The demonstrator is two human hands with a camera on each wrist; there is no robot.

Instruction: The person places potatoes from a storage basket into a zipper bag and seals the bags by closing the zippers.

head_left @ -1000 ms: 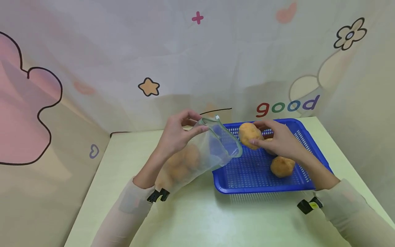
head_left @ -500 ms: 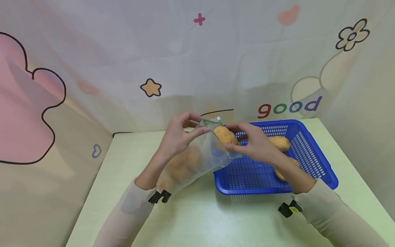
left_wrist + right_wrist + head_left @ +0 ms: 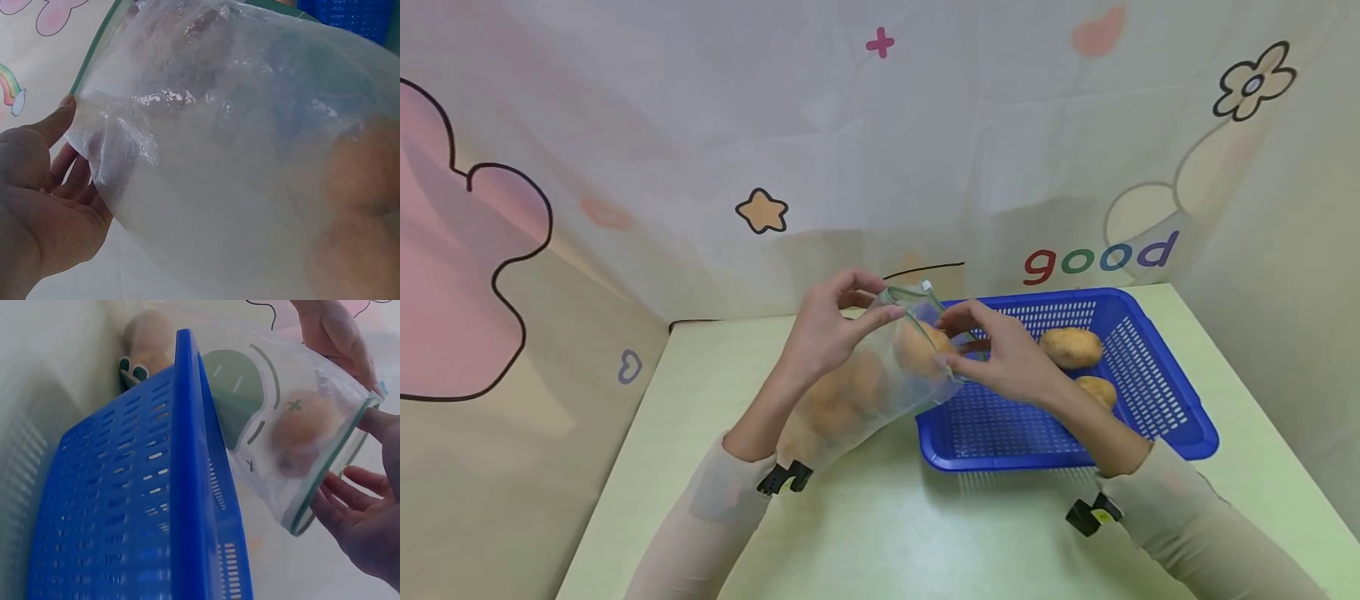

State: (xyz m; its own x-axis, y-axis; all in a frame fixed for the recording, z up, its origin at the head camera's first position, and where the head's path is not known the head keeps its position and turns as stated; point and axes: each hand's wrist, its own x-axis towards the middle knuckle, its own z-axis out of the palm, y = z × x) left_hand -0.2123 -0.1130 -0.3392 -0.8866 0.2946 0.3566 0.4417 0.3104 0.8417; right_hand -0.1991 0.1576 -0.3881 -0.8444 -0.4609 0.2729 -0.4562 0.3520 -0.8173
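One basket point(image 3: 1015, 463) — two potatoes point(image 3: 1071, 347) inside

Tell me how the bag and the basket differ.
The bag is pale and translucent with a green edge; the basket is blue with slotted sides. The left hand pinches the bag near its mouth, while the basket sits on the table. More potatoes show in the bag than in the basket, where two are visible. Both are open and hold potatoes.
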